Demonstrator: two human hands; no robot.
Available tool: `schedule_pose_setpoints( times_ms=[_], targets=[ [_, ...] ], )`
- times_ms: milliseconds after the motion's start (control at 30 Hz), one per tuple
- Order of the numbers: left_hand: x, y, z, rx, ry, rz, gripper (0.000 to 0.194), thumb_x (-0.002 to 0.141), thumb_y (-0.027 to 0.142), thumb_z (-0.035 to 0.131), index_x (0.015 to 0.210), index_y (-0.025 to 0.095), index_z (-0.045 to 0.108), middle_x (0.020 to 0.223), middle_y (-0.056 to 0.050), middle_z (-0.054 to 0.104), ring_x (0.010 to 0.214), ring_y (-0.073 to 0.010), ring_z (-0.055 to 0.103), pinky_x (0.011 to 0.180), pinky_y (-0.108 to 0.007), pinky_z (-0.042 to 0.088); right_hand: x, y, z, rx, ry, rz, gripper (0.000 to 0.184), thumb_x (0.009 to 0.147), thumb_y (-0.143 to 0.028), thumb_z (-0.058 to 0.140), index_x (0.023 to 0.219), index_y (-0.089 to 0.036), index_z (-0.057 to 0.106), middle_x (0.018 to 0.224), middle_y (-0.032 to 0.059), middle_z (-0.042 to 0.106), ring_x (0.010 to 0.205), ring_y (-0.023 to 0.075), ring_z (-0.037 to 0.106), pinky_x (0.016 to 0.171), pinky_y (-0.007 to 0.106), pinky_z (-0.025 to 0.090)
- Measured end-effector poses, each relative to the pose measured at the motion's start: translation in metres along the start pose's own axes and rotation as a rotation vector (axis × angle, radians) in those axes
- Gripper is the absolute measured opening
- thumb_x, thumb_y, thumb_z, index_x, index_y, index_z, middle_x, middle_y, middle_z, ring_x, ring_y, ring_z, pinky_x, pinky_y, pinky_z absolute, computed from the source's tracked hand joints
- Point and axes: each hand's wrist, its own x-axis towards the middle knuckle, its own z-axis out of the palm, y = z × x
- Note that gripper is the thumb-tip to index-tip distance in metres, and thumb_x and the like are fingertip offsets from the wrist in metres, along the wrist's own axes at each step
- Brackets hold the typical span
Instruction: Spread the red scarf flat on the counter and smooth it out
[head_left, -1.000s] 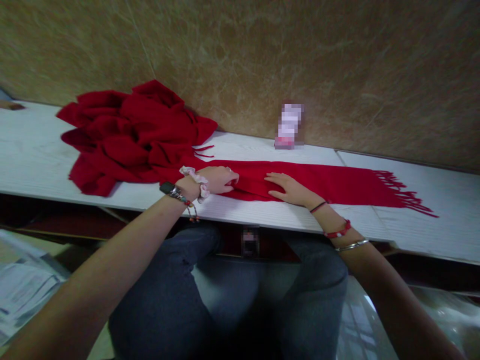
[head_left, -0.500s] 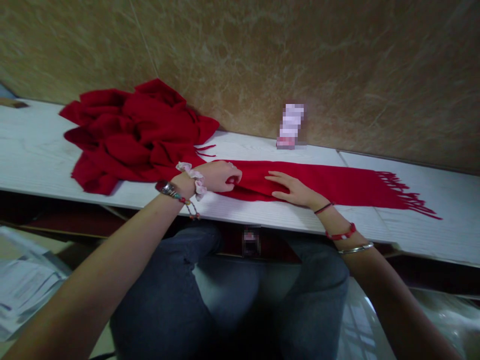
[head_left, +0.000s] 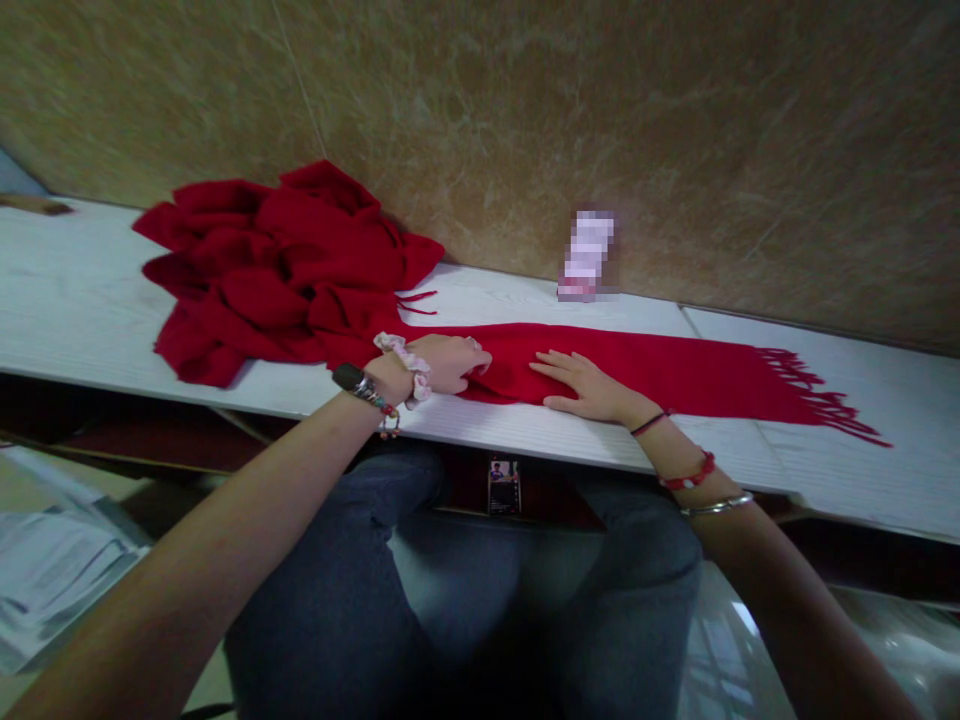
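A long red scarf (head_left: 690,375) with a fringed end lies flat along the white table, while the rest of it is bunched in a loose heap (head_left: 277,265) on the left. My left hand (head_left: 448,362), with a pale scrunchie on its wrist, is closed on the scarf beside the heap, its fingers curled down on the fabric. What lies under those fingertips is partly hidden. My right hand (head_left: 592,388) rests on the flat part with the fingers stretched out and apart, the palm down.
A brown marbled wall (head_left: 525,130) borders the far side of the narrow white table (head_left: 862,390). A small blurred pink-and-white item (head_left: 587,255) leans against it. Below the table edge is a lit phone (head_left: 504,487). Papers (head_left: 56,570) lie at lower left.
My left hand has turned from a raised fist to lie lower and flatter on the scarf, shifting slightly right. My right hand presses flatter on the cloth, and the small crease between the hands has smoothed out.
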Motion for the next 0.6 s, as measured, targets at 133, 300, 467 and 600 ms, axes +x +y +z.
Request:
schedule_pose_setpoints(
  times_ms=[133,300,467,600],
  targets=[
    [0.016,0.028,-0.006,0.015,-0.05,0.02,0.033,0.075,0.038,0.041,0.103,0.032,0.057,0.105,-0.001,0.059,0.101,-0.0264,0.051,0.077,-0.041,0.04,0.001,0.001,0.001,0.021,0.017,0.008,0.054,0.086,-0.051,0.033,0.134,-0.026,0.031,0.139,0.0051,0.033,0.129,0.0223,0.025,0.105,0.05,0.02],
    [0.038,0.05,-0.014,0.155,-0.068,0.087,0.027,0.075,0.028,0.044,0.098,0.028,0.06,0.111,-0.003,0.055,0.104,-0.0245,0.049,0.083,-0.038,0.038,0.002,0.003,0.003,0.029,0.045,0.011,0.051,0.087,-0.046,0.034,0.133,-0.024,0.033,0.138,0.0063,0.036,0.128,0.0213,0.028,0.104,0.049,0.022],
    [0.026,0.042,-0.009,0.109,-0.104,0.047,0.026,0.077,0.033,0.043,0.098,0.03,0.059,0.103,-0.001,0.059,0.099,-0.0243,0.051,0.078,-0.04,0.04,0.003,0.005,0.003,0.038,0.048,0.005,0.052,0.086,-0.045,0.037,0.133,-0.023,0.035,0.137,0.0073,0.037,0.128,0.0221,0.028,0.104,0.049,0.022],
    [0.018,0.034,-0.001,0.04,-0.083,0.039,0.031,0.08,0.039,0.039,0.104,0.031,0.058,0.103,-0.001,0.06,0.099,-0.0242,0.05,0.077,-0.039,0.04,0.003,0.004,0.003,0.056,0.058,0.003,0.051,0.085,-0.044,0.039,0.132,-0.025,0.035,0.137,0.0064,0.038,0.128,0.0227,0.029,0.104,0.05,0.022]
  ],
)
